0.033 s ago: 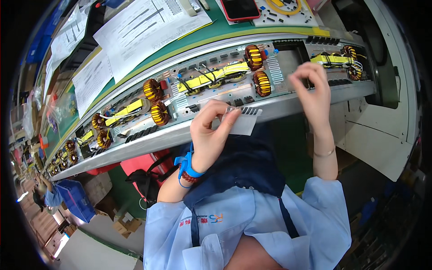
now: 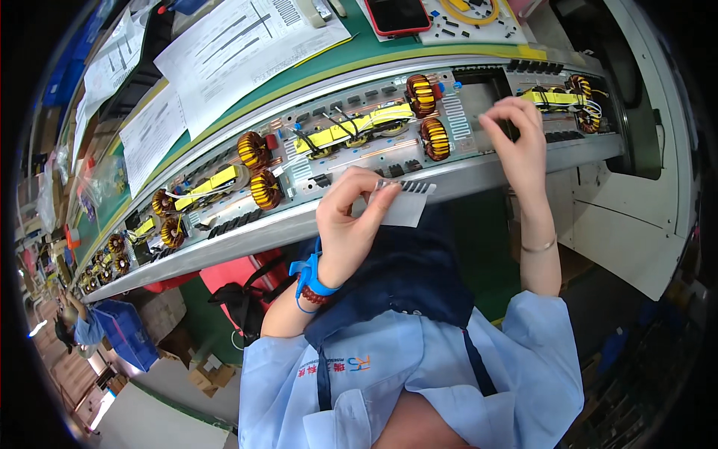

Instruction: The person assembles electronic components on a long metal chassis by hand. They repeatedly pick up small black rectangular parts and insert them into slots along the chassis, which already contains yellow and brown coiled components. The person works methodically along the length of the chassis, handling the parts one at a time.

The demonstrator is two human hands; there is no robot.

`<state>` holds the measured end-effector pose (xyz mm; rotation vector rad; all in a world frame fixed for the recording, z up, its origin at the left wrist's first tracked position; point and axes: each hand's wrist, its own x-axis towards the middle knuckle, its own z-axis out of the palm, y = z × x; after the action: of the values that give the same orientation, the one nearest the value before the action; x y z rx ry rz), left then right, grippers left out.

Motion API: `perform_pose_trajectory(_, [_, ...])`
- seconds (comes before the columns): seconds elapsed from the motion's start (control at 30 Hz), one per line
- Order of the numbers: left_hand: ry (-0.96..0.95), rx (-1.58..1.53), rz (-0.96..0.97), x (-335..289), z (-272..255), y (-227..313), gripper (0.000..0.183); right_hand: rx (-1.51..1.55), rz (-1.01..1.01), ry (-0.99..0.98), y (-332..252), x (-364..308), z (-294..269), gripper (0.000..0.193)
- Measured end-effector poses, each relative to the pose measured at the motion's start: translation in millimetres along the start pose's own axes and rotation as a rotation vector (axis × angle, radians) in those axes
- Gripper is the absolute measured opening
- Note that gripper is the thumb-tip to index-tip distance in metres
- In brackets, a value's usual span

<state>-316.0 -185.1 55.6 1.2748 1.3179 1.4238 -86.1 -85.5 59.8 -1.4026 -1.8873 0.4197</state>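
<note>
Your left hand (image 2: pixel 348 224) pinches a small white sheet (image 2: pixel 404 203) carrying a row of dark strips, held just in front of the metal rail (image 2: pixel 247 236). Your right hand (image 2: pixel 520 142) hovers over the circuit board (image 2: pixel 359 150), fingertips pressed together; what they pinch cannot be told. Copper coils (image 2: pixel 434 139) and yellow-taped parts (image 2: pixel 351 127) sit on the board. Papers (image 2: pixel 239 52) lie on the table (image 2: pixel 351 60) beyond.

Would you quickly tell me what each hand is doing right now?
Left hand: closed, pinching a white strip of small black parts.
Right hand: fingers pinched together at the circuit board; what they hold cannot be told.
</note>
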Motion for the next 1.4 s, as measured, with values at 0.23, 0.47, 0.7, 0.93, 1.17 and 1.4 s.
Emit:
perform_pose_trajectory(0.23, [-0.016,0.019,0.030,-4.7,-9.6,1.7,0.007,-0.062,0.138,-0.068,9.1,8.3,36.4,0.015])
perform_pose_trajectory(0.47, [0.078,0.054,0.043,13.2,-32.2,30.1,0.007,-0.221,0.090,0.022,13.5,7.4,40.6,0.020])
perform_pose_trajectory(0.7, [0.089,0.327,0.227,158.2,-108.6,38.9,0.023,0.027,0.130,-0.002,-14.0,-1.2,13.4,0.010])
perform_pose_trajectory(0.93, [-0.101,0.915,0.076,209.9,-151.1,-48.7,0.028,0.119,-0.085,-0.149,-52.4,-17.7,5.9,0.013])
perform_pose_trajectory(1.17, [0.138,0.954,0.519,107.6,-127.0,45.7,0.019,0.138,-0.108,-0.245,-60.6,-44.1,5.5,0.014])
perform_pose_trajectory(1.4, [-0.174,0.958,0.378,-18.2,-70.1,3.2,0.033,0.147,-0.084,-0.283,-59.8,-49.3,13.7,0.015])
